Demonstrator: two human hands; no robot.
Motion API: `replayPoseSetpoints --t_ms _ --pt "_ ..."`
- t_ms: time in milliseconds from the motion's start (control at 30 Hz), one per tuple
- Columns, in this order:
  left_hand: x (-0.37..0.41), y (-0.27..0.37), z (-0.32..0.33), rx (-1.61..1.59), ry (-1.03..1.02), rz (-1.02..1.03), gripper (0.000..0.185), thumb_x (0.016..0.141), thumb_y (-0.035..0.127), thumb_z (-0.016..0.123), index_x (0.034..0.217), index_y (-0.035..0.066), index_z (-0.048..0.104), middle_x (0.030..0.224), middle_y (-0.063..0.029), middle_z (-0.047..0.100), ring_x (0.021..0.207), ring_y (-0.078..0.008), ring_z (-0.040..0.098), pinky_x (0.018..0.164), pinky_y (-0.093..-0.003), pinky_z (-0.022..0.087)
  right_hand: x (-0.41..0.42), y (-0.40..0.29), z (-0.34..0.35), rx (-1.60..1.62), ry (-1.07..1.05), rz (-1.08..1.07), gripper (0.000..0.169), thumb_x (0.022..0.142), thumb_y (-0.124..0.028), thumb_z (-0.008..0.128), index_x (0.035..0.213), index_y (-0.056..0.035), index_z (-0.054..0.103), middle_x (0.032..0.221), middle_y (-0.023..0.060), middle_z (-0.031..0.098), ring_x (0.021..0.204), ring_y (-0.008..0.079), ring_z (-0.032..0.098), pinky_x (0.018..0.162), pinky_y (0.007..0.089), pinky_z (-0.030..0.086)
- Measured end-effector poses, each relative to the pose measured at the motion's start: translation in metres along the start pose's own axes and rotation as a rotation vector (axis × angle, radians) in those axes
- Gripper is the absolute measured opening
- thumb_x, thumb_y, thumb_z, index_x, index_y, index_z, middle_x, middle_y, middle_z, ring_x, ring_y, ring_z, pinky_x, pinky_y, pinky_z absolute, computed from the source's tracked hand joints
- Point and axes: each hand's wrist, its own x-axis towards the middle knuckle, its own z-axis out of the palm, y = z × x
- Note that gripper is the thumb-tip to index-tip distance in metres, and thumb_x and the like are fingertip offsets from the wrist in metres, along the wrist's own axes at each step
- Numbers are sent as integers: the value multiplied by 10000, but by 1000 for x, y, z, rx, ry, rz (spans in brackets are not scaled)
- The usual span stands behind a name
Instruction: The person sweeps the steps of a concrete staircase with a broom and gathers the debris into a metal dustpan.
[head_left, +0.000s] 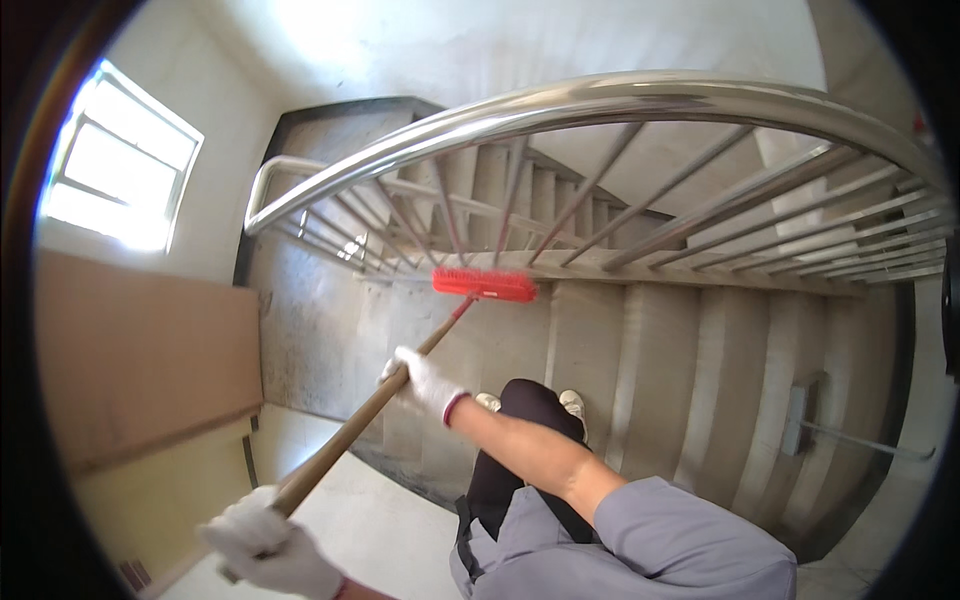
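A long wooden broom handle (351, 435) runs diagonally from the lower left towards the middle. At its far end is a red broom head (485, 285) with red bristles, beside the foot of the stair railing. Both my hands wear white knitted gloves. My left hand (274, 541) grips the handle close to its upper end. Further down the shaft, my right hand (424, 382) is closed around it, the right arm reaching across my body. The bristles point towards the railing's base; whether they touch it I cannot tell.
A steel handrail (600, 105) with metal balusters curves across the front, and another flight of stairs (517, 187) lies beyond it. Concrete steps (652, 375) extend to my right, where a long-handled dustpan (801, 416) stands. At left are a window (124, 161) and a brown board (150, 360).
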Motion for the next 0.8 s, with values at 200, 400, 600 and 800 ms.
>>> replayPoseSetpoints --t_ms 200,400,600,800 --pt "42 23 -34 -194 64 -185 468 1020 264 443 591 171 280 513 45 211 444 -76 217 511 -221 295 -116 -22 -3 304 52 -89 149 964 -152 497 894 -24 462 848 113 527 795 252 552 928 497 479" --pt "43 -81 17 -709 -313 -483 495 989 369 482 576 151 315 484 34 264 400 -98 278 562 -253 390 -225 -114 -20 257 53 -519 142 989 -121 446 921 -5 492 874 115 544 856 252 568 914 469 505" --pt "11 -122 145 -738 -462 -541 498 1018 319 398 553 164 305 459 34 270 382 -93 254 521 -254 337 -319 -206 -39 271 -53 -818 209 981 -166 465 862 -4 520 846 123 561 825 246 575 899 466 498" --pt "-36 -94 243 -627 -626 -354 453 1019 192 363 574 175 281 469 37 225 399 -83 218 481 -237 282 -342 -310 -80 594 -105 -891 233 954 -160 473 735 -79 465 627 44 487 590 177 500 689 406 487"
